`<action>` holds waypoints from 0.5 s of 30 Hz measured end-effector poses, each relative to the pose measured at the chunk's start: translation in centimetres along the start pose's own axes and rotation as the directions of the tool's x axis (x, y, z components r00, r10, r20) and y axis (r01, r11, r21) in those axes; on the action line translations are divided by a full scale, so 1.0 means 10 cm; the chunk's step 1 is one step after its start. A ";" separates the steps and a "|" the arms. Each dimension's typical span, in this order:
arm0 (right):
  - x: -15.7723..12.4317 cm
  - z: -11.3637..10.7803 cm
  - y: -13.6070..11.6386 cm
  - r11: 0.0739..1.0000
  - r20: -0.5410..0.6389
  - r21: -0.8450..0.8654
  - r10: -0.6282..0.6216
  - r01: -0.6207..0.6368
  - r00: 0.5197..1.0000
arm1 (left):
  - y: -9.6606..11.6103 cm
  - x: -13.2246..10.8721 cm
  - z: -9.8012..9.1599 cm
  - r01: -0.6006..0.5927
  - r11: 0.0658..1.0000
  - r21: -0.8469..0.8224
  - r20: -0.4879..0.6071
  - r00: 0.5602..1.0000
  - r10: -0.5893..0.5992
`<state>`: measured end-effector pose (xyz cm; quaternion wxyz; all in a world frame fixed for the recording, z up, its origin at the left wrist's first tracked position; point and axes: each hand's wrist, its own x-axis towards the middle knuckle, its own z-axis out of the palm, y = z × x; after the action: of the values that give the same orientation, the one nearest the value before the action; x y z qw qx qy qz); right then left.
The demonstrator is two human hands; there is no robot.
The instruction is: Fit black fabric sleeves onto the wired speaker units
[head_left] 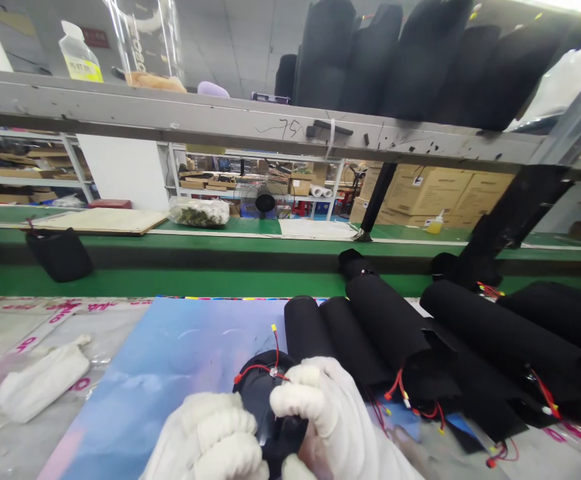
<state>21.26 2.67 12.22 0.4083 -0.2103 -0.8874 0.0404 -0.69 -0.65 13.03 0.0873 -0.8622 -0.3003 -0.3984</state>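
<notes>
A black round piece with a dark, glossy inner face is held between my two hands, low in the middle of the view. Thin red wires run across its far edge to a small yellow connector. My left hand, in a white glove, is closed against the near left side of the piece. On the right rim, my gloved right hand grips with bent fingers near the wires. Both hands partly cover the piece, so its underside is hidden.
Black sleeve-like cylinders with red wires lie at the right. A blue-pink sheet is beneath my hands. A white glove lies left on plastic film. Behind are a green conveyor-like strip and a grey overhead shelf.
</notes>
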 end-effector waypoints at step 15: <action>-0.11 -0.03 -0.04 0.870 -0.033 0.438 0.267 -0.226 0.963 | -0.10 -0.17 0.08 0.106 0.994 0.013 0.028 0.994 -0.106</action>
<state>21.97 1.87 11.70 0.4764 -0.2280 -0.8025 0.2774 -1.61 -0.34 11.14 0.0668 -0.8501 -0.3493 -0.3885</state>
